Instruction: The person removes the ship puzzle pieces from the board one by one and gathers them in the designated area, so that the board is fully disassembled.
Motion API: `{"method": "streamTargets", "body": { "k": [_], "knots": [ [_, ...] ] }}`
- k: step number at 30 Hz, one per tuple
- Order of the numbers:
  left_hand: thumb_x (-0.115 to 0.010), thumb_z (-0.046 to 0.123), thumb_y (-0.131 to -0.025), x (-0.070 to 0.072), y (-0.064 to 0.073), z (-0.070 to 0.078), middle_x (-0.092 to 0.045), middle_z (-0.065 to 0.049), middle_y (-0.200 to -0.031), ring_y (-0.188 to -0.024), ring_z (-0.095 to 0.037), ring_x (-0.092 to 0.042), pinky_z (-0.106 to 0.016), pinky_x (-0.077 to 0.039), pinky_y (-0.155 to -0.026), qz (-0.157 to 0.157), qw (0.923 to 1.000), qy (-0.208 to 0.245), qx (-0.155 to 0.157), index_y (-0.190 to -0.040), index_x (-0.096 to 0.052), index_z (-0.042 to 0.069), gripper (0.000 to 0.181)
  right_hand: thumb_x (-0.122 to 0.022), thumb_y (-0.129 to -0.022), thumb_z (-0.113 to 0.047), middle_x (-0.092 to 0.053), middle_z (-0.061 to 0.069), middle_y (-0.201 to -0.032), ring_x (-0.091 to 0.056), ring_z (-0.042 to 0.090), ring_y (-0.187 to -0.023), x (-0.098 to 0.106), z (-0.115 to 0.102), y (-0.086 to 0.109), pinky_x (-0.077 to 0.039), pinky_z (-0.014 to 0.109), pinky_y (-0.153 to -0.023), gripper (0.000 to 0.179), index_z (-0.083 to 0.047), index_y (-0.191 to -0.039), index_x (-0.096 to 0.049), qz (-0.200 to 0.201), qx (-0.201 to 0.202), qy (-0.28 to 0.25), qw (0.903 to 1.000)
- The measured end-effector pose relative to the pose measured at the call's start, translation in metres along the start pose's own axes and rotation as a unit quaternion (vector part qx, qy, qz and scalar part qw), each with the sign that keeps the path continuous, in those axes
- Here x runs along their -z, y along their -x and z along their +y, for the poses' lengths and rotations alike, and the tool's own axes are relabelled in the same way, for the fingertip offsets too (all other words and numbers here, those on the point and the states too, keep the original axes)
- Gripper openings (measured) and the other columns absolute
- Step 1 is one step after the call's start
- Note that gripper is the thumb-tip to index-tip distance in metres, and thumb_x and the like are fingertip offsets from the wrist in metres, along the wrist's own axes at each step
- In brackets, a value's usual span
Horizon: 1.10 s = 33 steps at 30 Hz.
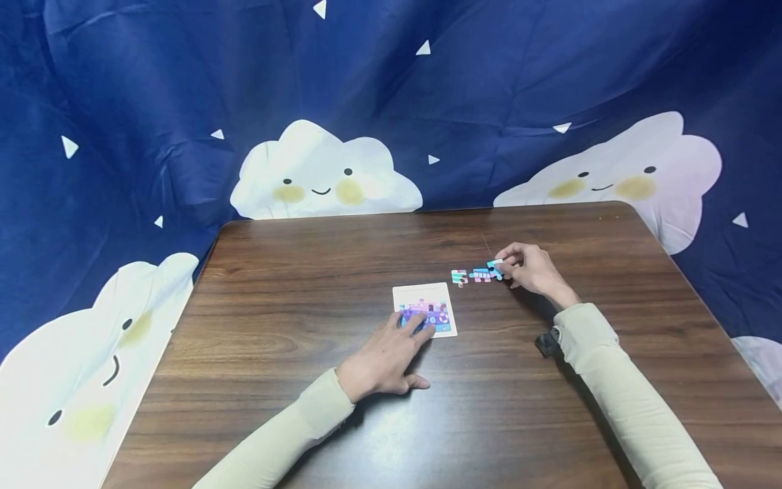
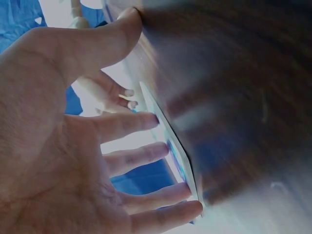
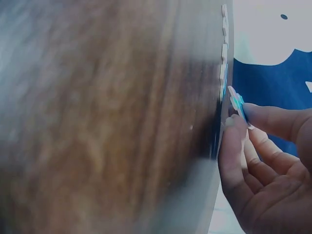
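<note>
A square white puzzle board (image 1: 400, 293) lies on the wooden table, its lower half filled with purple, pink and blue jigsaw pieces. My left hand (image 1: 387, 353) rests its straight fingertips on the board's near part and covers some of the picture; the thumb is spread away. In the left wrist view those fingers (image 2: 131, 158) touch the board (image 2: 170, 136). My right hand (image 1: 530, 268) pinches a blue and teal jigsaw piece (image 1: 495, 267) between thumb and fingers. The right wrist view shows this piece (image 3: 237, 101) tilted and raised above the tabletop.
Loose jigsaw pieces lie beyond the board's right corner: a green and white one (image 1: 458, 276) and a blue and pink cluster (image 1: 480, 274), partly beside the held piece. The brown table (image 1: 275, 305) ends at a blue curtain (image 1: 379, 81) with smiling clouds.
</note>
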<state>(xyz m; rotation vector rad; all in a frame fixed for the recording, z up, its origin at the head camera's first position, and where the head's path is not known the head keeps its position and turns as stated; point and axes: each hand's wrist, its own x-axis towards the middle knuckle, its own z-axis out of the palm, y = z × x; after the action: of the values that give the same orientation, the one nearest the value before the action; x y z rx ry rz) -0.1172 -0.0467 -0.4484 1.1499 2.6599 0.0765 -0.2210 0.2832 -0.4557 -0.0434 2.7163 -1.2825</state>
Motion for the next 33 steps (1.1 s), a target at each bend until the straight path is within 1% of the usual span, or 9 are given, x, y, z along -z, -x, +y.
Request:
{"method": "streamTargets", "body": {
  "k": [7, 15, 19, 26, 29, 33],
  "knots": [
    [-0.076, 0.060, -0.087, -0.001, 0.000, 0.001, -0.038, -0.012, -0.166, -0.148, -0.049, -0.041, -0.060, -0.044, -0.119, 0.009, 1.0000, -0.001, 0.000, -0.162, -0.037, 0.012, 0.097, -0.065, -0.101, -0.010, -0.074, 0.026, -0.105, -0.070, 0.009, -0.072, 0.006, 0.007, 0.000, -0.063, 0.028, -0.062, 0.024, 0.005, -0.119, -0.067, 0.003, -0.008, 0.011, 0.9999],
    [-0.076, 0.059, -0.088, 0.000, 0.001, 0.002, -0.039, -0.012, -0.165, -0.147, -0.051, -0.042, -0.060, -0.044, -0.118, 0.011, 0.9999, 0.000, -0.002, -0.162, -0.037, 0.011, 0.097, -0.069, -0.099, -0.010, -0.072, 0.023, -0.100, -0.067, 0.009, -0.070, 0.011, 0.008, 0.002, -0.062, 0.028, -0.060, 0.023, 0.006, -0.115, -0.068, 0.002, -0.008, 0.019, 0.9998],
    [-0.076, 0.060, -0.087, 0.000, 0.000, 0.002, -0.041, -0.012, -0.162, -0.145, -0.049, -0.045, -0.058, -0.042, -0.121, 0.014, 0.9999, -0.004, -0.008, -0.162, -0.037, 0.011, 0.097, -0.069, -0.098, -0.010, -0.070, 0.020, -0.098, -0.066, 0.011, -0.070, 0.012, 0.010, 0.002, -0.062, 0.029, -0.060, 0.021, 0.005, -0.113, -0.070, 0.006, -0.006, 0.031, 0.9995],
    [-0.076, 0.059, -0.087, 0.000, 0.000, 0.001, -0.042, -0.012, -0.160, -0.146, -0.042, -0.047, -0.055, -0.033, -0.128, 0.013, 0.9998, -0.009, -0.014, -0.161, -0.038, 0.009, 0.097, -0.071, -0.097, -0.012, -0.066, 0.014, -0.095, -0.065, 0.014, -0.068, 0.013, 0.011, 0.000, -0.061, 0.028, -0.058, 0.020, 0.003, -0.110, -0.071, 0.010, -0.008, 0.050, 0.9987],
    [-0.076, 0.060, -0.088, 0.001, 0.000, 0.001, -0.042, -0.012, -0.161, -0.147, -0.038, -0.046, -0.054, -0.029, -0.130, 0.013, 0.9997, -0.010, -0.017, -0.161, -0.037, 0.009, 0.098, -0.072, -0.096, -0.011, -0.066, 0.014, -0.094, -0.063, 0.012, -0.067, 0.013, 0.010, 0.000, -0.060, 0.028, -0.057, 0.020, 0.004, -0.110, -0.071, 0.007, -0.014, 0.055, 0.9984],
    [-0.075, 0.061, -0.088, 0.001, 0.001, 0.001, -0.043, -0.011, -0.160, -0.148, -0.034, -0.046, -0.053, -0.027, -0.131, 0.016, 0.9995, -0.014, -0.022, -0.161, -0.038, 0.009, 0.097, -0.073, -0.094, -0.009, -0.067, 0.015, -0.096, -0.060, 0.010, -0.066, 0.013, 0.009, 0.002, -0.059, 0.028, -0.056, 0.020, 0.003, -0.110, -0.070, 0.006, -0.019, 0.058, 0.9981]
  ]
}}
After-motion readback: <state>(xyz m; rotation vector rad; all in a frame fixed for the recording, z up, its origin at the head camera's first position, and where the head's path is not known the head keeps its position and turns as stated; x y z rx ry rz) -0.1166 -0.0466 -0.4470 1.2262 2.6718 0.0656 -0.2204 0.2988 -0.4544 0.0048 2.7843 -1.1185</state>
